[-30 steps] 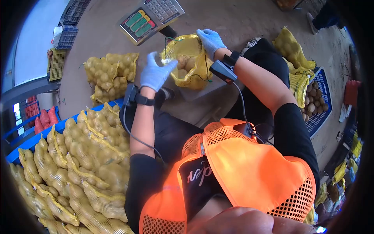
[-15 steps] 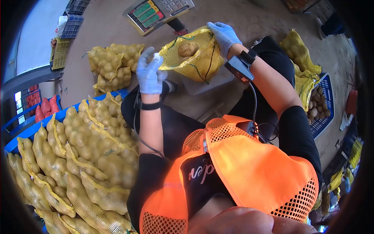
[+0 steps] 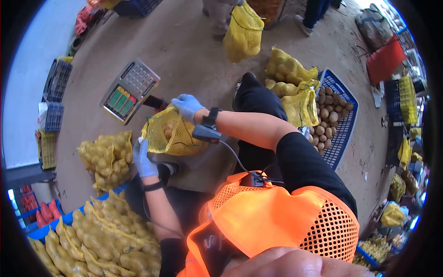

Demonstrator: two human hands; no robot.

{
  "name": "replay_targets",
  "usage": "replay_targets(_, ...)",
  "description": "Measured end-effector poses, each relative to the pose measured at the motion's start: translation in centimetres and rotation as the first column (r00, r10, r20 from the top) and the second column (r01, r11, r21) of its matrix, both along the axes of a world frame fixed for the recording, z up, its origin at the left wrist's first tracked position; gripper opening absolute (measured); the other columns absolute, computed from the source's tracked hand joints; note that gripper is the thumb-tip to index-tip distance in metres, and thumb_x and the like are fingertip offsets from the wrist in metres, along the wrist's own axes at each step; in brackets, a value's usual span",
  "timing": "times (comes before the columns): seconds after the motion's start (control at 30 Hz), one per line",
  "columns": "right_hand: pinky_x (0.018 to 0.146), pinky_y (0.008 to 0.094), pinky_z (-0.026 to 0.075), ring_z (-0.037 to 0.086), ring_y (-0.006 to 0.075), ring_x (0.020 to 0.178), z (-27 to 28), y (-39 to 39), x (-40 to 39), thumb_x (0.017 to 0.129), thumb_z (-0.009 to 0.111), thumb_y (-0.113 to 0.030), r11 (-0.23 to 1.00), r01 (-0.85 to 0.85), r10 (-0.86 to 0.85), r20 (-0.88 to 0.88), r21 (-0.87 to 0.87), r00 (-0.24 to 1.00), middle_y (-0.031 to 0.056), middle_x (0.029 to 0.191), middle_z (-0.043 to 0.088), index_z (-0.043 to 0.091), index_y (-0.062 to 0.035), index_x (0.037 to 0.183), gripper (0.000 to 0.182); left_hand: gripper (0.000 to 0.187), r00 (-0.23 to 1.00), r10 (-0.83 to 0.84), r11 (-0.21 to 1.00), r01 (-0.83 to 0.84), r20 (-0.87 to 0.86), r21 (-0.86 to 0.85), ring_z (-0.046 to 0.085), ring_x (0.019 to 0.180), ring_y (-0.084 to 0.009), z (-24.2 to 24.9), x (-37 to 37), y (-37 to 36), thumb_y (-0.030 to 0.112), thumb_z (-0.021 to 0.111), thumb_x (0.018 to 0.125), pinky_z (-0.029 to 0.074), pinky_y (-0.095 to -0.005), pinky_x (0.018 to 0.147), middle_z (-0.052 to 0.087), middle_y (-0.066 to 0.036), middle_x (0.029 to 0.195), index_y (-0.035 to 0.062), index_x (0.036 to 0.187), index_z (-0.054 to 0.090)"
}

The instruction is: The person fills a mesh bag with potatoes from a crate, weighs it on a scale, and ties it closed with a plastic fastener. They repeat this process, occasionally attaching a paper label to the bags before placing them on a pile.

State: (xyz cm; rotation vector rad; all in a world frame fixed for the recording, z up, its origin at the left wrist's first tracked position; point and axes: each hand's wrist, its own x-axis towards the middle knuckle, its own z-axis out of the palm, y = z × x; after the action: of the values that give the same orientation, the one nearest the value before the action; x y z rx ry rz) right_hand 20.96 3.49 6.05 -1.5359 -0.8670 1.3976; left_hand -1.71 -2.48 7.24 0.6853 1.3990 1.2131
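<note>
Between my two gloved hands is a yellow mesh bag (image 3: 187, 144), its mouth spread apart and facing up. A potato (image 3: 169, 128) shows through the opening. My right hand (image 3: 187, 107) is closed on the far rim of the bag. At the near left rim, my left hand (image 3: 145, 159) has its fingers closed on the mesh edge. Beyond the bag stands a scale display (image 3: 130, 91) with a keypad and green and red readouts. The bag hides most of what is under it.
Filled potato bags (image 3: 107, 159) sit on the floor at left, with many more (image 3: 106, 235) below. At right, a blue crate (image 3: 344, 134) holds loose potatoes beside yellow bags (image 3: 288, 67). Another person (image 3: 217, 14) holds a yellow mesh bag (image 3: 244, 34).
My view has swung to the right, bringing the potato crate and another person's bag into sight. Both hands still hold the bag's rim, and its mouth looks narrower.
</note>
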Motion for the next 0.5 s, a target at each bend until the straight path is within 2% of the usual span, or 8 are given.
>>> replay_targets(0.03,0.074,0.0351,0.046,0.061,0.0276,0.081,0.0,-0.1,0.1,0.083,0.054,-0.031,1.0,-0.016,0.016,0.004,-0.008,1.0,0.0181,0.086,0.063,0.062,0.0024,0.092,0.035,0.032,0.991,-0.053,0.999,0.053,-0.127,-0.001,0.05,0.098,-0.0141,0.0,0.0,-0.3,0.015,0.063,0.083,0.039,-0.0277,0.089,0.056,-0.005,0.104,0.0006,0.11,0.054)
replay_targets(0.1,0.074,0.0354,0.046,0.061,0.0282,0.081,-0.2,0.0,-0.2,0.082,0.054,-0.031,1.0,0.006,-0.006,0.016,-0.001,1.0,0.0181,0.086,0.063,0.062,0.0022,0.092,0.035,0.027,0.938,-0.156,0.985,0.171,-0.309,0.02,0.046,0.048,-0.0047,-2.1,-1.2,-0.7,0.021,0.066,0.08,0.032,-0.0183,0.035,0.055,0.003,0.073,0.0113,0.103,0.055)
replay_targets(0.17,0.075,0.0357,0.046,0.061,0.0289,0.082,0.0,-0.2,-0.1,0.082,0.055,-0.031,1.0,0.008,-0.008,0.023,0.006,1.0,0.0182,0.087,0.063,0.062,0.002,0.091,0.035,0.044,0.923,-0.29,0.956,0.29,-0.251,-0.035,0.051,0.098,-0.0166,0.6,0.9,-1.8,0.008,0.063,0.078,0.04,-0.0294,0.088,0.054,-0.007,0.107,-0.0025,0.118,0.046)
replay_targets(0.2,0.075,0.0358,0.046,0.061,0.0292,0.082,0.5,-0.3,-0.2,0.081,0.055,-0.031,1.0,-0.001,0.001,0.006,-0.014,1.0,0.0182,0.087,0.063,0.062,0.0017,0.092,0.035,0.044,0.92,-0.302,0.952,0.302,-0.251,-0.04,0.051,0.098,-0.0166,0.5,1.2,-2.0,0.008,0.063,0.078,0.04,-0.0294,0.088,0.054,-0.007,0.107,-0.0025,0.118,0.046)
replay_targets(0.27,0.076,0.0359,0.045,0.06,0.0295,0.083,1.1,-0.5,-0.1,0.08,0.056,-0.031,0.999,-0.013,0.012,-0.016,-0.033,1.0,0.0182,0.087,0.063,0.062,0.0014,0.093,0.035,0.047,0.948,-0.314,0.949,0.314,-0.051,-0.014,0.052,0.098,-0.0188,0.3,1.0,-2.4,0.003,0.061,0.075,0.041,-0.0309,0.088,0.053,-0.009,0.108,-0.0029,0.119,0.045)
replay_targets(0.3,0.076,0.0359,0.045,0.06,0.0296,0.083,1.3,-0.6,0.0,0.08,0.056,-0.03,0.999,-0.016,0.016,-0.011,-0.028,1.0,0.0182,0.087,0.063,0.063,0.001,0.092,0.034,0.047,0.947,-0.315,0.949,0.315,-0.055,-0.014,0.052,0.098,-0.0188,0.2,1.0,-2.3,0.003,0.061,0.075,0.041,-0.0309,0.088,0.053,-0.009,0.108,-0.0029,0.119,0.045)
replay_targets(0.37,0.077,0.036,0.045,0.06,0.0298,0.083,1.4,-0.5,0.0,0.08,0.056,-0.03,1.0,-0.021,0.021,-0.006,-0.021,1.0,0.0181,0.087,0.064,0.063,0.0007,0.091,0.034,0.042,0.962,-0.269,0.961,0.271,-0.035,0.06,0.06,0.08,-0.0189,-0.2,0.9,-1.8,0.002,0.057,0.076,0.05,-0.0256,0.052,0.057,-0.007,0.099,0.0051,0.116,0.046)
replay_targets(0.5,0.077,0.0359,0.046,0.061,0.03,0.083,0.9,-0.3,0.0,0.079,0.056,-0.03,1.0,-0.023,0.023,-0.011,-0.005,1.0,0.0187,0.086,0.063,0.064,0.0003,0.09,0.033,0.043,0.975,-0.218,0.976,0.217,0.05,0.032,0.06,0.08,-0.0197,-0.8,0.5,-1.3,0.001,0.056,0.075,0.051,-0.0289,0.055,0.057,-0.006,0.099,0.0066,0.116,0.046)
